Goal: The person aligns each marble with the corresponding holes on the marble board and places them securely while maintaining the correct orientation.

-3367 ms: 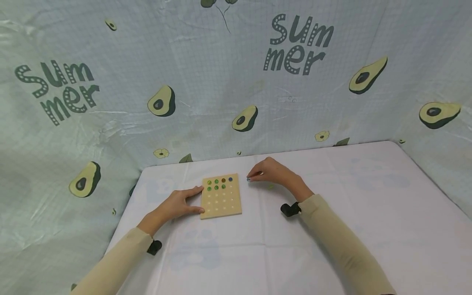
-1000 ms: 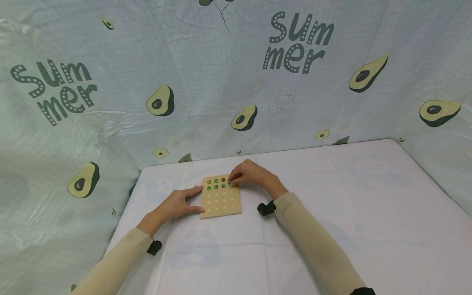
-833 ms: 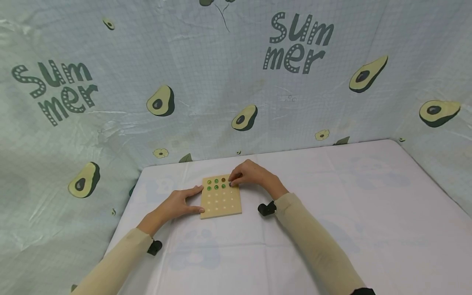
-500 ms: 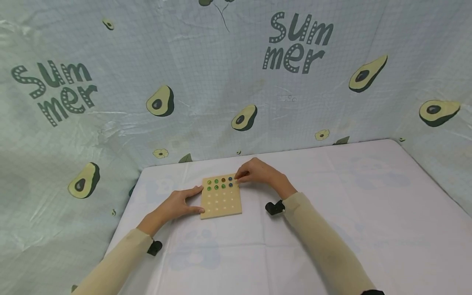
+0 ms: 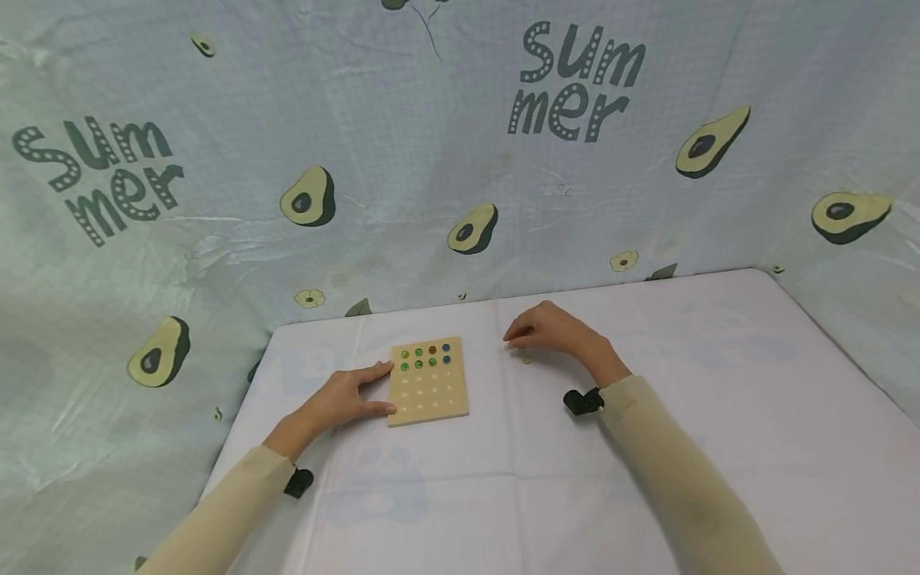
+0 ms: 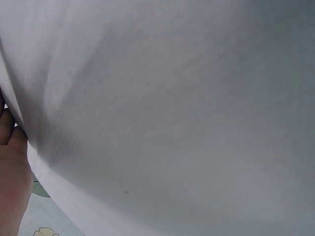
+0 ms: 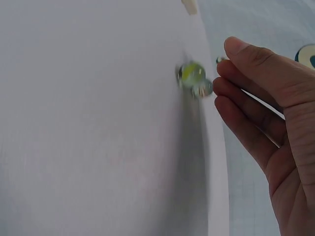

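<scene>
In the head view my left hand (image 5: 350, 399) rests at the left edge of a pale wooden board (image 5: 431, 401), thumb and forefinger spread against it. Glass marbles, green, brown and blue, fill the board's two back rows; the dimples in front of them are bare. My right hand (image 5: 557, 329) hovers over the cloth right of the board, with a yellow-green marble (image 5: 527, 359) by its fingers. The right wrist view shows a green-yellow marble (image 7: 192, 73) and a clearer marble (image 7: 202, 89) just off the fingertips. The left wrist view mostly shows cloth, with part of the left hand (image 6: 14, 182).
A white cloth (image 5: 460, 495) covers the table. Behind it hangs a sheet (image 5: 402, 239) printed with avocados and lettering. The table's far edge runs a little behind the board. A small black camera (image 5: 584, 401) sits on the right wrist.
A blue marble now sits at the right end of the board's second row. My right hand has let go of it and moved right, off the board. My left hand stays put.
</scene>
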Action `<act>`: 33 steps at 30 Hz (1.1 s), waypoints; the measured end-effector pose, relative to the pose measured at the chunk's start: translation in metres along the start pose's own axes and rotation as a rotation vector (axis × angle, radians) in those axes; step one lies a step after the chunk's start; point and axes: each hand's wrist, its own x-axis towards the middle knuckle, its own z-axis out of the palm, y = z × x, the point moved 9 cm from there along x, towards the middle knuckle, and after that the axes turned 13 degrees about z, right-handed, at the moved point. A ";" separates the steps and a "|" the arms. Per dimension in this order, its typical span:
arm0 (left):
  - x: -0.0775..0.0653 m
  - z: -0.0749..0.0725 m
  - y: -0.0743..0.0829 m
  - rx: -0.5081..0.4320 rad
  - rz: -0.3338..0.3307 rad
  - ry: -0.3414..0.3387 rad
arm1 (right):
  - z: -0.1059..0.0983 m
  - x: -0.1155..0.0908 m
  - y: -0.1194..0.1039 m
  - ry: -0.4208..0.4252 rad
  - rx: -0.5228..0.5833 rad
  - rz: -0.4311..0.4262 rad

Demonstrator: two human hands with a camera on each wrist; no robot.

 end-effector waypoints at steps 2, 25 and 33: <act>0.000 0.000 0.000 0.003 -0.001 0.000 | -0.003 -0.003 0.006 0.005 -0.013 0.003; -0.001 0.000 0.000 0.003 -0.003 0.002 | -0.004 -0.010 0.008 -0.052 -0.082 -0.107; -0.002 0.000 -0.001 0.011 0.002 0.002 | -0.005 -0.007 0.008 -0.020 -0.089 -0.094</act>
